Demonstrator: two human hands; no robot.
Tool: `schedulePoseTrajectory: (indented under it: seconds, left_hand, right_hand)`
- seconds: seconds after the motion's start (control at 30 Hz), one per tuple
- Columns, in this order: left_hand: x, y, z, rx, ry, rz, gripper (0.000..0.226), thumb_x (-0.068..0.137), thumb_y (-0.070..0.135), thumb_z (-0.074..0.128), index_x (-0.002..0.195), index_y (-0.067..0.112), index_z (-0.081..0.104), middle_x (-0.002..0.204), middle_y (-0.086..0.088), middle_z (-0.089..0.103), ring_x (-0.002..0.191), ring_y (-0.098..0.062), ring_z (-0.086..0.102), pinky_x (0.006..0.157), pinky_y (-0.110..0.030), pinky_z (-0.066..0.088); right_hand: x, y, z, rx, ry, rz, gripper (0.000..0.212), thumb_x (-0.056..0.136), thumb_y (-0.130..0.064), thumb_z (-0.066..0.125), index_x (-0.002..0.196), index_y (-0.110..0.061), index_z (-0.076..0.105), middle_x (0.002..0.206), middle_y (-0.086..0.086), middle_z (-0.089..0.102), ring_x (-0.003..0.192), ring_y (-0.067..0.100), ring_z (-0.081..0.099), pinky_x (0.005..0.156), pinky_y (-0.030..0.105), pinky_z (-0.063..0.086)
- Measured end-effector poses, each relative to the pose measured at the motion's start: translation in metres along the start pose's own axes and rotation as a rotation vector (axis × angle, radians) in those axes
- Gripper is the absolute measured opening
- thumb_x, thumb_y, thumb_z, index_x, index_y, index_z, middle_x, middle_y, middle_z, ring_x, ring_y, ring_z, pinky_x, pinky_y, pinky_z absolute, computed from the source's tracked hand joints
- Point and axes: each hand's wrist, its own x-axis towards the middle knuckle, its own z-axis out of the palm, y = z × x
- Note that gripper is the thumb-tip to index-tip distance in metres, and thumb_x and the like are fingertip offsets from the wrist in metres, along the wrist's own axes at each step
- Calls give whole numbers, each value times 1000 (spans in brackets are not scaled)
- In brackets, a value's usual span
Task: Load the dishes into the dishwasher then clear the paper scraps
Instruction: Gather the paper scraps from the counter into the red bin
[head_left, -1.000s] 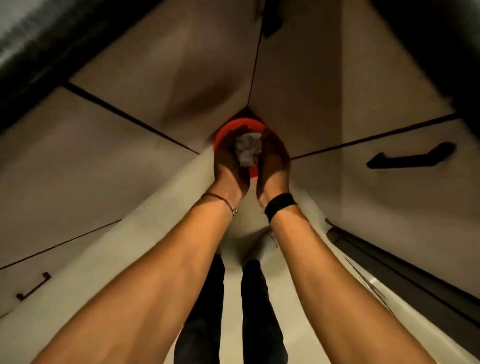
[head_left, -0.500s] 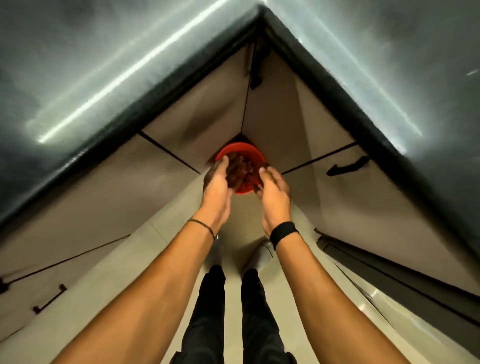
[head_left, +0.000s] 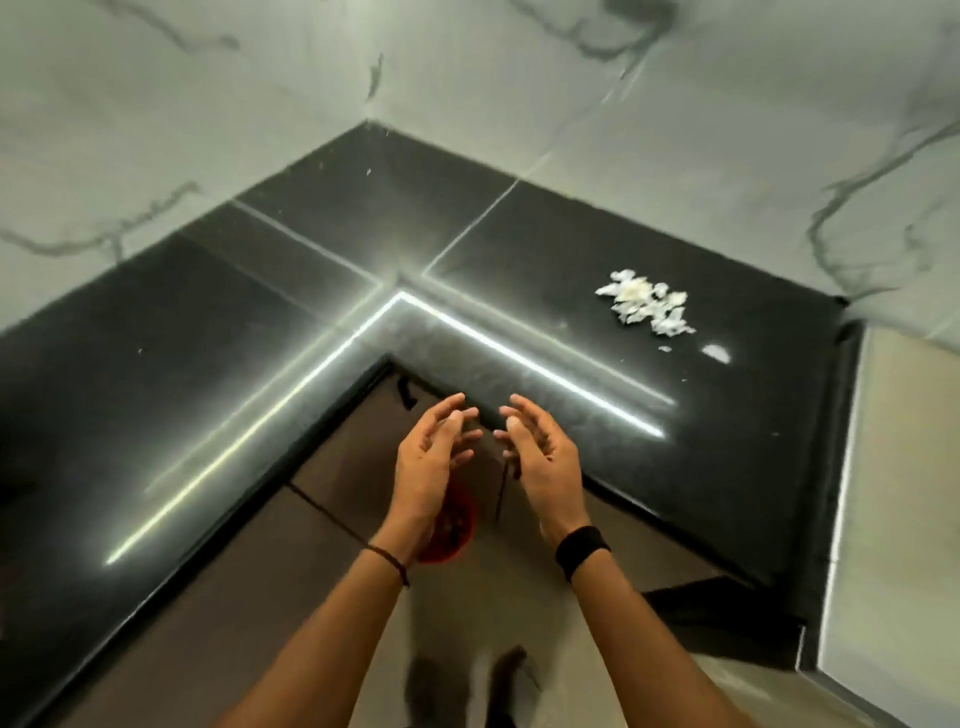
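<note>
The person is standing at the inner corner of an L-shaped black tabletop (head_left: 208, 338), holding the left hand (head_left: 431, 457) and the right hand (head_left: 540, 460) up side by side, palms turned towards each other and near but not touching. The fingers (head_left: 452, 415) of both hands are hanging loosely spread and lightly curved, and they are gripping nothing.

The paper scraps (head_left: 644, 304) are lying in a small white heap on the right wing of the tabletop, near the marble wall (head_left: 675, 130). One stray scrap (head_left: 716, 352) is sitting just beside the heap, towards the tabletop's right end. A red bin (head_left: 454, 530) is standing on the floor below the hands, partly hidden behind the left wrist. Pale flecks seem to be showing inside it, though that is too blurred to be sure. No dishes or dishwasher are appearing in this view.

Judging from this, the paper-clearing step is the one going on, with the hands empty between loads. The next move is probably calling for a reach forward and to the right, well beyond where the hands are hovering now. Both hands would be cupping the loose heap together so that small bits are not scattering across the glossy surface. The stray scrap needs gathering in too, before everything is carried over the tabletop edge and down into the bin.
</note>
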Motion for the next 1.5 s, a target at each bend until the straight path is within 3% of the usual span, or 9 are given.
schedulePoseTrajectory:
  seconds: [0.27, 0.6, 0.77, 0.97, 1.1, 1.2, 1.3, 1.43, 1.5]
  left_hand:
    - [13, 19, 101, 41, -204, 140, 30, 103, 20, 58, 132, 15, 63, 117, -6, 75, 103, -28, 74, 88, -37, 57]
    - [65, 17, 186, 108, -429, 106, 32, 100, 21, 63, 132, 15, 62, 115, -5, 76, 100, -22, 75, 86, -31, 60]
    - [117, 12, 218, 71, -469, 30, 30, 101, 22, 62, 130, 15, 63, 114, -5, 76, 100, -24, 75, 86, -34, 59]
    - [177, 18, 249, 58, -546, -62, 30, 104, 24, 57, 132, 16, 63, 114, -4, 76, 99, -21, 74, 89, -36, 56]
    - [208, 21, 264, 71, -580, -92, 29, 106, 22, 54, 131, 12, 63, 117, -11, 74, 95, -21, 72, 93, -44, 54]
    - [224, 25, 271, 68, -581, -105, 29, 106, 21, 53, 131, 9, 63, 115, -12, 75, 93, -20, 71, 98, -53, 52]
    - [235, 25, 276, 88, -578, -104, 28, 106, 25, 53, 128, 12, 64, 112, -7, 76, 94, -21, 72, 98, -54, 54]
    - [247, 23, 279, 72, -549, -112, 25, 107, 22, 52, 125, 11, 66, 112, -9, 76, 98, -25, 71, 95, -46, 56]
    - [253, 21, 282, 54, -536, -110, 24, 107, 20, 52, 124, 10, 66, 112, -10, 76, 99, -27, 71, 91, -40, 58]
  right_hand:
    - [3, -39, -93, 48, 158, -181, 27, 102, -15, 60, 123, -32, 62, 114, -3, 75, 96, 15, 74, 83, 25, 56]
    - [45, -33, -151, -22, 365, -132, 30, 100, -19, 62, 130, -24, 62, 109, -1, 76, 94, 13, 74, 87, 30, 58]
    - [97, -35, -163, -104, 448, -87, 29, 98, -15, 66, 126, -24, 65, 102, 0, 75, 92, 12, 73, 85, 25, 57]
    - [168, -36, -178, -331, 547, -57, 28, 94, -11, 68, 121, -20, 70, 103, -4, 73, 92, 10, 70, 91, 35, 58]
    - [204, -39, -189, -631, 615, -40, 35, 90, -12, 69, 123, -24, 69, 116, -6, 63, 87, 5, 62, 90, 29, 54]
    - [229, -32, -197, -912, 564, -30, 43, 89, -18, 69, 132, -23, 64, 127, -3, 52, 104, 17, 56, 89, 34, 51]
    - [247, -22, -203, -1205, 527, -37, 36, 88, -23, 70, 124, -24, 68, 129, 3, 53, 110, 28, 51, 86, 41, 51]
    - [246, -14, -205, -1260, 589, -170, 11, 93, -27, 68, 100, -22, 75, 107, -2, 63, 96, 26, 54, 73, 40, 48]
    - [239, -12, -205, -1126, 649, -178, 10, 94, -25, 67, 99, -21, 76, 102, -4, 63, 95, 22, 53, 77, 37, 48]
